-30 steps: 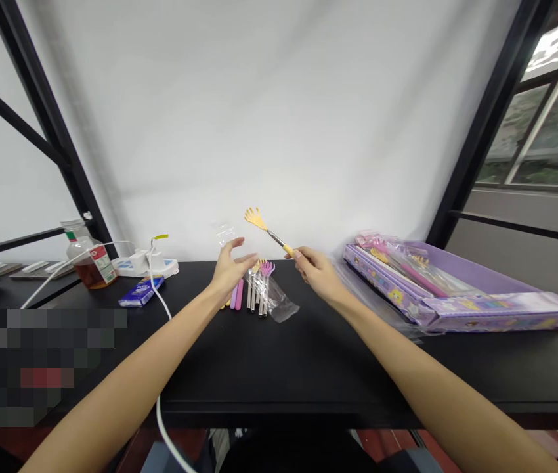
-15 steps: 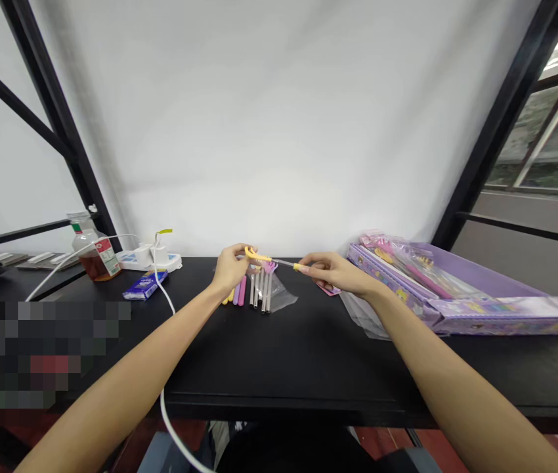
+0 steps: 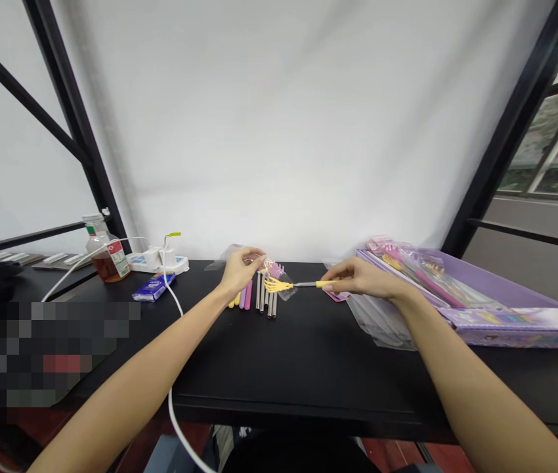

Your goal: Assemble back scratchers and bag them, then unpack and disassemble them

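My right hand (image 3: 362, 279) is closed on the yellow handle of a small back scratcher (image 3: 283, 286). Its metal shaft points left and its yellow claw head lies level in front of other back scratchers. My left hand (image 3: 242, 272) has thumb and forefinger pinched together at a clear plastic bag (image 3: 287, 291), just above the claw head. Below it, several back scratchers (image 3: 266, 302) lie on the black table, their metal shafts toward me and a pink claw at the far end. Beside them are yellow, purple and pink handles (image 3: 245, 295), partly hidden by my left hand.
At right, a purple open box (image 3: 515, 289) holds wrapped back scratchers (image 3: 417, 269), with clear plastic wrap (image 3: 382, 322) before it. At left stand a bottle of brown liquid (image 3: 106, 253), a power strip (image 3: 155, 259) and a blue packet (image 3: 153, 287). A white cable (image 3: 175, 299) crosses the table.
The back scratcher came down from a raised tilt to level. My left hand touched its claw head half a second ago, then let go and now pinches at the plastic bag.
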The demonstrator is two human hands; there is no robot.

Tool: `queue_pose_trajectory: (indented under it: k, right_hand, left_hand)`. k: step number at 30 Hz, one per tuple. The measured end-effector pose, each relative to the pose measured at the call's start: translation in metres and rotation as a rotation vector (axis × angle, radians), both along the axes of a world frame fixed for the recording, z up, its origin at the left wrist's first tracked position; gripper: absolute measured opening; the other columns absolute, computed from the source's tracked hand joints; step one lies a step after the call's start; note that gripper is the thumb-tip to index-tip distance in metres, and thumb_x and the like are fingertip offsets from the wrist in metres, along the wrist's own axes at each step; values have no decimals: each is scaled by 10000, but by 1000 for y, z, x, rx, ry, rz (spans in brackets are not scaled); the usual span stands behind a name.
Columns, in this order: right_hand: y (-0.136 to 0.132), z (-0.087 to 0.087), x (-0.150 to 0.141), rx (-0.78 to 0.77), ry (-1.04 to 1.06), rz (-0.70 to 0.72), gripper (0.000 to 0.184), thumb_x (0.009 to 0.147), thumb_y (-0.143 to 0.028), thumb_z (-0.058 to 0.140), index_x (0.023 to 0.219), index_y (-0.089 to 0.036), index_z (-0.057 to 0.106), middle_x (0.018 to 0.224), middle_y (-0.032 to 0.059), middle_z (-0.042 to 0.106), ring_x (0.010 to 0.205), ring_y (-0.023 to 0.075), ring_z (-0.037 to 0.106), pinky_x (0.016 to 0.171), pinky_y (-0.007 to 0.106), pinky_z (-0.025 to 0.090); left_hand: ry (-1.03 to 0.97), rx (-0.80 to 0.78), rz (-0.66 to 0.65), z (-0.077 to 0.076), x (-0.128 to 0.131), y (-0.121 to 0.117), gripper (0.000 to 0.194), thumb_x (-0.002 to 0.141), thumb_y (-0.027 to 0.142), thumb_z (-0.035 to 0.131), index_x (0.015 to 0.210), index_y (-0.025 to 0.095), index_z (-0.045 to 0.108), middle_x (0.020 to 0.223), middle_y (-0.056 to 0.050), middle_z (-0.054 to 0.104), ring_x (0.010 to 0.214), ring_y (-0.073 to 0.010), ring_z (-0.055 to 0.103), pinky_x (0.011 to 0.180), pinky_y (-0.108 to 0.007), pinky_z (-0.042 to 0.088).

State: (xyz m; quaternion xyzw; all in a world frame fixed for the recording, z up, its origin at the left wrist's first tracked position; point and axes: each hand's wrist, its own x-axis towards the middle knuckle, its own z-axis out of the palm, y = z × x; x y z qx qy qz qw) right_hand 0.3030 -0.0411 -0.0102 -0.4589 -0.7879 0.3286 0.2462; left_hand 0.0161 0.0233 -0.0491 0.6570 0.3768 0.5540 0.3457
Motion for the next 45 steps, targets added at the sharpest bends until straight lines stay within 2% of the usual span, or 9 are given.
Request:
queue_pose_trajectory:
  k: [5, 8, 11, 15, 20, 30, 34, 38, 45]
  right_hand:
    - [2, -1, 6, 1, -5, -9, 457, 735, -556, 738, 937, -149, 789, 740, 65, 677, 659, 150, 522, 566, 273, 365]
    - [3, 0, 10, 7, -27, -20, 430, 741, -550, 733, 911, -160, 792, 714, 50, 670, 629, 140, 510, 559, 277, 348]
    - [4, -1, 12, 25, -32, -34, 401, 745, -532, 731, 910, -172, 794, 710, 40, 669, 617, 132, 497, 556, 277, 334]
    - [3, -1, 10, 25, -35, -32, 427, 736, -549, 729, 910, -165, 795, 715, 46, 667, 625, 136, 498, 555, 279, 329]
    - [-2, 0, 1, 27, -22, -48, 484, 712, -594, 722, 900, -153, 792, 702, 49, 659, 614, 135, 490, 548, 282, 330]
    - [0, -1, -2, 95, -8, -92, 472, 732, -590, 700, 930, -171, 791, 761, 58, 691, 681, 174, 551, 583, 299, 387]
    - [-1, -1, -2, 119, 25, -112, 444, 739, -552, 715, 947, -167, 788, 860, 84, 737, 818, 242, 632, 700, 338, 467]
    - [-1, -2, -3, 153, 64, -133, 421, 736, -535, 729, 950, -176, 783, 919, 91, 754, 914, 287, 662, 814, 378, 493]
    - [4, -7, -7, 162, 99, -169, 456, 752, -573, 709, 942, -162, 763, 904, 90, 744, 886, 263, 647, 765, 345, 475]
  left_hand:
    - [-142, -110, -89, 0, 3, -3, 286, 845, 386, 697, 972, 135, 641, 978, -54, 569, 771, -165, 706, 765, -364, 613]
    - [-110, -100, -95, -1, 2, -4, 413, 725, 315, 820, 1051, 150, 626, 997, -28, 487, 763, -164, 717, 774, -368, 621]
    - [-28, -64, -57, -3, 0, -4, 550, 669, 238, 846, 1161, 197, 606, 1016, -7, 474, 701, -132, 709, 743, -340, 620]
    - [10, -11, -21, -5, -1, -5, 454, 710, 267, 801, 1117, 205, 611, 923, 17, 498, 650, -124, 702, 680, -293, 608]
    - [105, 75, 77, -4, -1, -8, 413, 689, 307, 805, 1051, 207, 631, 840, 38, 537, 635, -136, 700, 659, -264, 591]
    - [111, 105, 146, -4, 1, -9, 408, 724, 322, 773, 1081, 202, 615, 910, 5, 606, 620, -122, 702, 614, -227, 570]
    - [129, 91, 124, -4, 1, -10, 399, 743, 348, 763, 1073, 189, 603, 899, -11, 658, 591, -132, 696, 595, -236, 562]
    - [115, 61, 117, -4, 1, -10, 411, 740, 372, 769, 1059, 186, 590, 931, -42, 711, 548, -131, 679, 565, -250, 570]
    - [11, -64, -9, -4, 9, -18, 416, 757, 335, 769, 1098, 183, 584, 881, -47, 711, 698, -190, 730, 682, -326, 618]
